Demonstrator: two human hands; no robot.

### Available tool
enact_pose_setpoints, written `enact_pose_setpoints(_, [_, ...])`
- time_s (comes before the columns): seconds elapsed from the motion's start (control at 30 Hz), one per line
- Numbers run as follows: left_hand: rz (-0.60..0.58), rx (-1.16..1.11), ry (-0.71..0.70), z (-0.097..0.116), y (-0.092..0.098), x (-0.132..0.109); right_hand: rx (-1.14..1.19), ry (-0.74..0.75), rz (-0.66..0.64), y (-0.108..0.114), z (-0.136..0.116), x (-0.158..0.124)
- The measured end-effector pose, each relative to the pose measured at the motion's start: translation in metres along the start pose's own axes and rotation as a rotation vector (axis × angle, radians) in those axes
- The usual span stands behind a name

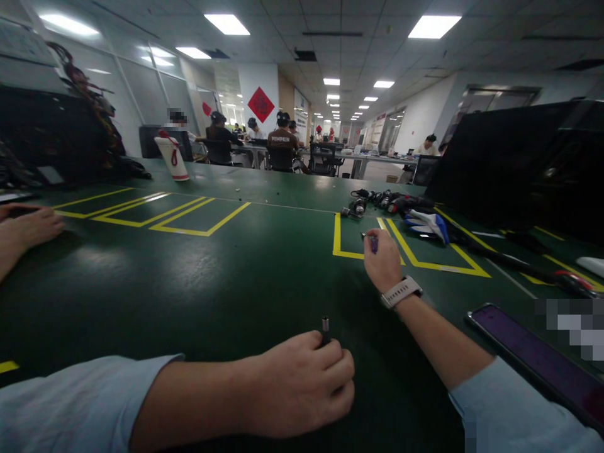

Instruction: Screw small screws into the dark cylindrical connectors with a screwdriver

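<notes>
My left hand, in the near middle, is closed around a slim black rod with a silver metal end sticking up from the fist. The rest of the rod is hidden in the fingers, so its kind does not show. Farther off to the right, my right hand is closed on a small dark object with a purple part and a short tip pointing left. It is held above the table, by a yellow-taped rectangle. What this object is cannot be made out.
The green table carries yellow tape outlines. Cables and dark parts and a blue-white glove lie at right, with a phone nearer. A white cup stands at back left. Another person's hand rests at the left edge.
</notes>
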State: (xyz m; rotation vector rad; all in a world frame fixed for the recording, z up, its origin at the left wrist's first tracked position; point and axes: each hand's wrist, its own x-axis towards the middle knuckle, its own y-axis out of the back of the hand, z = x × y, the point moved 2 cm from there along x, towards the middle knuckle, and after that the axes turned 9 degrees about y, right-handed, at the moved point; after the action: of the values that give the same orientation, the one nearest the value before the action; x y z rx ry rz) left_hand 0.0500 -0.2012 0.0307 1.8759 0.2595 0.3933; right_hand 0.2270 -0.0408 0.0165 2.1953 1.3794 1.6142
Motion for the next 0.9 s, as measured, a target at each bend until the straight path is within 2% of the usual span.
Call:
enact_pose_setpoints(0.13, [0.040,-0.010,0.008,0.000,-0.003,-0.001,0.382,-0.141,-0.030,0.004,-0.040,-0.028])
enact_pose_setpoints(0.23, [0.060,-0.104,0.055,-0.006,-0.005,-0.003,0.633,-0.269,-0.031,0.008,-0.060,-0.047])
enact_pose_setpoints(0.4, [0.100,-0.435,0.318,-0.031,-0.010,-0.013,0.939,-0.522,0.150,0.023,-0.070,-0.060])
enact_pose_setpoints(0.5, [0.179,-0.638,0.485,-0.047,-0.013,-0.022,1.103,-0.671,0.134,0.032,-0.071,-0.063])
enact_pose_setpoints(0.57, [0.216,-0.728,0.565,-0.054,-0.015,-0.026,1.213,-0.714,0.034,0.036,-0.072,-0.066])
enact_pose_setpoints(0.6, [0.240,-0.765,0.601,-0.057,-0.017,-0.027,1.269,-0.712,-0.062,0.036,-0.073,-0.068])
enact_pose_setpoints(0.73, [0.308,-1.008,0.794,-0.063,-0.022,-0.026,1.315,-0.562,-0.477,0.036,-0.077,-0.078])
enact_pose_setpoints(0.9, [0.265,-1.352,0.954,-0.062,-0.019,-0.022,1.150,-0.339,-0.604,0.035,-0.078,-0.085])
